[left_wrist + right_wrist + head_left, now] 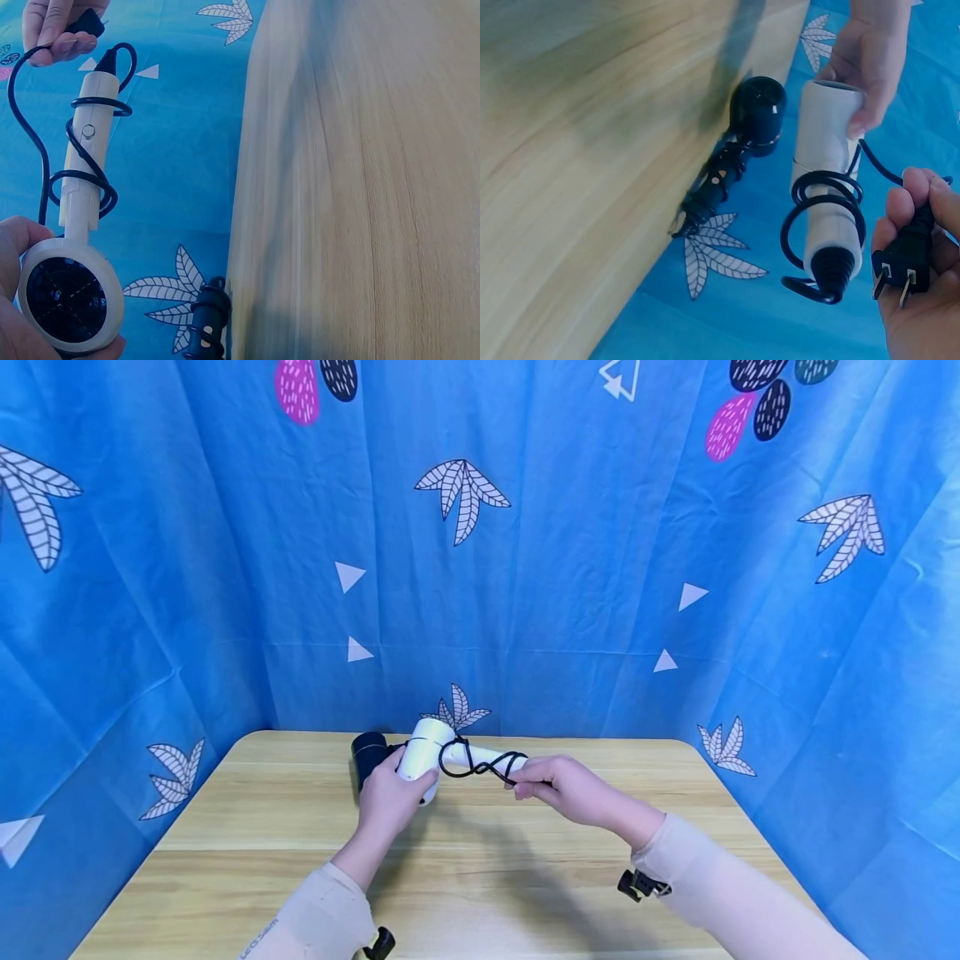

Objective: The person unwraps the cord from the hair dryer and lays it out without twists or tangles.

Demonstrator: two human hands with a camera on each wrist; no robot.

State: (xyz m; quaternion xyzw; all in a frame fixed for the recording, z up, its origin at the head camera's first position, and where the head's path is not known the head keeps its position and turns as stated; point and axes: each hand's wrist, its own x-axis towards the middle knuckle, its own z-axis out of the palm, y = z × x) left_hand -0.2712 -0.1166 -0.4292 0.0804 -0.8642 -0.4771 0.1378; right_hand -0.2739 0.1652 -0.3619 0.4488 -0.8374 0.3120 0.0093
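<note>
A white hair dryer (426, 752) is held above the table, its head gripped by the left hand (390, 795). In the left wrist view the left hand (15, 300) curls round the dryer's round head (71, 300). A black cord (82, 176) winds loosely round the white handle. The right hand (566, 787) pinches the cord's plug end beyond the handle; in the right wrist view the fingers of the right hand (930, 262) hold the black two-pin plug (904, 262), pins bare.
A black hair dryer (757, 112), its cord wound round its handle, lies at the back edge of the wooden table (300, 877), left of the white one. Blue patterned cloth (525, 568) hangs behind and at both sides.
</note>
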